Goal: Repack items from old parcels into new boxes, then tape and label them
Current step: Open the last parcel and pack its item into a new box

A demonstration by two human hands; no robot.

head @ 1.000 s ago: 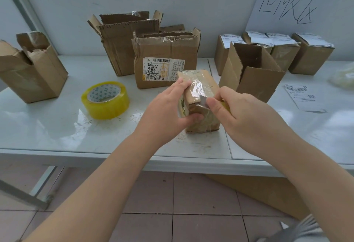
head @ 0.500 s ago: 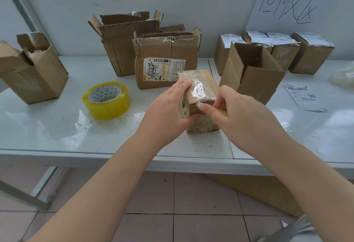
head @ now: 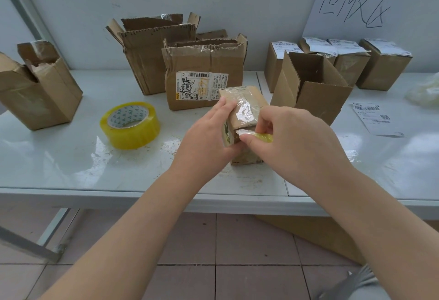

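Observation:
A small brown parcel (head: 244, 107), wrapped in shiny clear tape, stands on the white table (head: 71, 157) near its front edge. My left hand (head: 209, 140) grips the parcel's left side, fingers on the top and thumb on the front. My right hand (head: 292, 142) is closed on a small yellow object (head: 264, 137), with the thumb pressed against the taped seam on the parcel's front. What the yellow object is cannot be made out. The parcel's right side is hidden behind my right hand.
A yellow tape roll (head: 130, 125) lies to the left. An open new box (head: 311, 85) stands right behind the parcel. Opened old boxes (head: 204, 76) stand at the back and far left (head: 35, 85). Labelled boxes (head: 344, 59) and a loose label (head: 375, 119) are on the right.
My right hand has shifted left and slightly down across the parcel's front, its thumb now at the taped seam. My left hand keeps its grip and the parcel stays in place.

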